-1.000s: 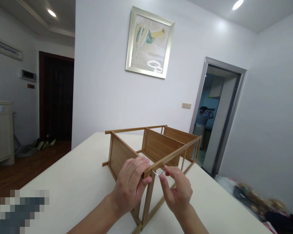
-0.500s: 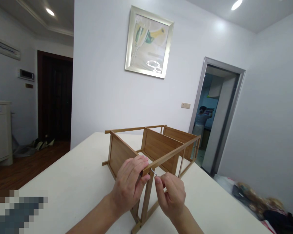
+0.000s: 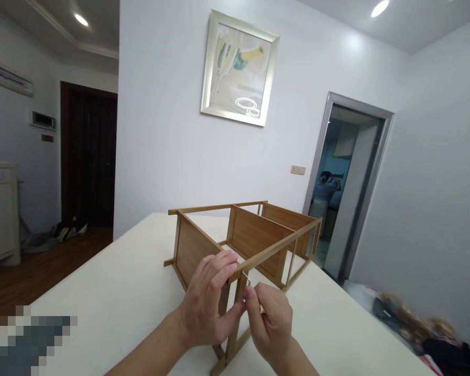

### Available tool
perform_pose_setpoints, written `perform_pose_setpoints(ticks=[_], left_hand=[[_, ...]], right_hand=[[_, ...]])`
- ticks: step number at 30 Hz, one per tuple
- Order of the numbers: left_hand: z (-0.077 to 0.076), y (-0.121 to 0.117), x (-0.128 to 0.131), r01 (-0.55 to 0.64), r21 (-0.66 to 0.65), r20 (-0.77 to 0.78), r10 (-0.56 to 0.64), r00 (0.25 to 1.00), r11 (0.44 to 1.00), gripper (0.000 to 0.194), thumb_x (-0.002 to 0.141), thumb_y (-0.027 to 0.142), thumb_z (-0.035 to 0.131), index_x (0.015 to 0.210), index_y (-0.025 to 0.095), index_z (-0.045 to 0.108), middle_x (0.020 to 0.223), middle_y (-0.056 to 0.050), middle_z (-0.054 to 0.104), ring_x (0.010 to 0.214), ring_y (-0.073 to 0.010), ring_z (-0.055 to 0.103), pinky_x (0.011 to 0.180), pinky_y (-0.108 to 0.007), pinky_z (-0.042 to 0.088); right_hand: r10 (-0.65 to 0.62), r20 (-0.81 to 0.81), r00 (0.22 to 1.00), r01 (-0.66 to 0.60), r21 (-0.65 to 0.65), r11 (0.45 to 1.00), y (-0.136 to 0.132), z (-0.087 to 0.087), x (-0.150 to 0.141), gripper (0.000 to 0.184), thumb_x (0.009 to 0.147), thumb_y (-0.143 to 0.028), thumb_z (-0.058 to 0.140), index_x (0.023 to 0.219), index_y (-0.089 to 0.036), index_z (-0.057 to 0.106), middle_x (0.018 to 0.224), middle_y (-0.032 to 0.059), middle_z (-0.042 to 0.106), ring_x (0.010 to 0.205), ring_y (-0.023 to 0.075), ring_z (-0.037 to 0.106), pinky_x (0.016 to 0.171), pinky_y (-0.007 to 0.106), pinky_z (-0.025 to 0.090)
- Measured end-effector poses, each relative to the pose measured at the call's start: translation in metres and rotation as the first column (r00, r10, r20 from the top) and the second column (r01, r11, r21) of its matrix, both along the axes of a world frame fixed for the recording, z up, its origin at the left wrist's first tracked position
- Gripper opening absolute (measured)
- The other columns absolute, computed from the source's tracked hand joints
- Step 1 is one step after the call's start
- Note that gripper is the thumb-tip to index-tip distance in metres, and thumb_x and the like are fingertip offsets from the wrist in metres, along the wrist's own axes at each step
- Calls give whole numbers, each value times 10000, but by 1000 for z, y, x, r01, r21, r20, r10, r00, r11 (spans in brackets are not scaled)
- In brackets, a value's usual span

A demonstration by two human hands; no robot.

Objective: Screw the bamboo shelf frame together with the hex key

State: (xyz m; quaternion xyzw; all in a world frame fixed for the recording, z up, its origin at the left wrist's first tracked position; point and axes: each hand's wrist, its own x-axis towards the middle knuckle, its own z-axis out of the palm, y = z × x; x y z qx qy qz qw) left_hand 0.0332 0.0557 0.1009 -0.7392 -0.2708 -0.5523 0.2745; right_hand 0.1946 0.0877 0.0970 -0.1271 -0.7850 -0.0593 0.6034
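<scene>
A bamboo shelf rack (image 3: pixel 254 237) lies on its side on the white table (image 3: pixel 113 292), its three panels standing upright. My left hand (image 3: pixel 209 300) is closed round the near end of the rack's top rail, beside the near post. My right hand (image 3: pixel 268 318) pinches a small metal hex key (image 3: pixel 247 279) whose tip meets that same corner joint. The two hands almost touch each other.
A framed picture (image 3: pixel 238 68) hangs on the white wall behind the table. At the right an open doorway (image 3: pixel 344 183) shows another person standing in the far room. A dark door (image 3: pixel 88 156) and a white cabinet (image 3: pixel 0 214) are at the left. Soft items lie at the lower right.
My right hand has swung the hex key down and leftwards, from sticking out right of the joint to under it. My left hand kept its grip on the rail.
</scene>
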Motion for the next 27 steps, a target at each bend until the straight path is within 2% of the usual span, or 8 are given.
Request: perform_pose_setpoints(ticks=[6, 13, 22, 24, 27], left_hand=[[1, 0, 0, -17, 16, -9, 17, 1000, 1000, 740, 752, 216, 715, 1384, 80, 355, 1306, -256, 556, 1287, -360, 497, 1012, -561, 437], [1, 1, -3, -13, 0, -32, 13, 999, 1000, 754, 785, 302, 695, 1414, 108, 326, 1322, -248, 559, 1295, -361, 495, 1013, -559, 435], [1, 2, -5, -8, 10, -54, 9, 998, 1000, 760, 793, 309, 687, 1423, 92, 322, 1316, -255, 559, 1297, -360, 494, 1018, -548, 432], [2, 3, -6, -7, 16, -59, 8, 998, 1000, 753, 795, 314, 686, 1416, 81, 329, 1312, -260, 559, 1299, -360, 491, 1020, -544, 429], [2, 3, -6, -7, 16, -68, 8, 998, 1000, 745, 811, 359, 673, 1411, 80, 329, 1313, -259, 560, 1301, -358, 487, 1016, -549, 428]], right_hand=[[35, -8, 999, -36, -143, 989, -8, 0, -1, 316, 943, -100, 457, 642, -174, 516, 537, -37, 458, 476, 74, 438, 500, 240, 306], [97, -36, 995, -102, -240, 965, -12, 4, -3, 376, 967, -150, 432, 615, -166, 562, 522, -24, 512, 469, 79, 478, 492, 221, 349], [120, -48, 992, -128, -275, 953, -15, 6, -4, 376, 972, -163, 434, 626, -167, 582, 525, -22, 517, 477, 83, 499, 481, 209, 382], [116, -72, 991, -131, -258, 957, -15, 6, -3, 299, 959, -149, 458, 694, -173, 595, 562, -21, 541, 500, 87, 520, 497, 208, 414], [56, -196, 979, -96, -200, 975, -14, 4, -2, 128, 924, -122, 516, 968, -176, 623, 750, 18, 635, 630, 116, 603, 568, 225, 494]])
